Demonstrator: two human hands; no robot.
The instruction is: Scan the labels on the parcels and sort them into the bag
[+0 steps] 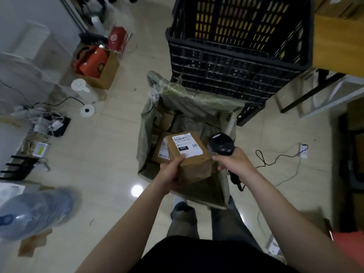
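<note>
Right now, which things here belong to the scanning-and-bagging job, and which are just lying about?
Job: boxed parcel with label, held by left hand; scanner gripped by right hand; green bag holding other parcels.
Lying about: water bottle; cardboard box of red items; cable tangle; power strip.

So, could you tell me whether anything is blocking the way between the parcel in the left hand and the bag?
Nothing visible does. The left hand holds the parcel directly over the open bag. The scanner in the right hand sits off to its right, and other parcels lie lower inside.
</note>
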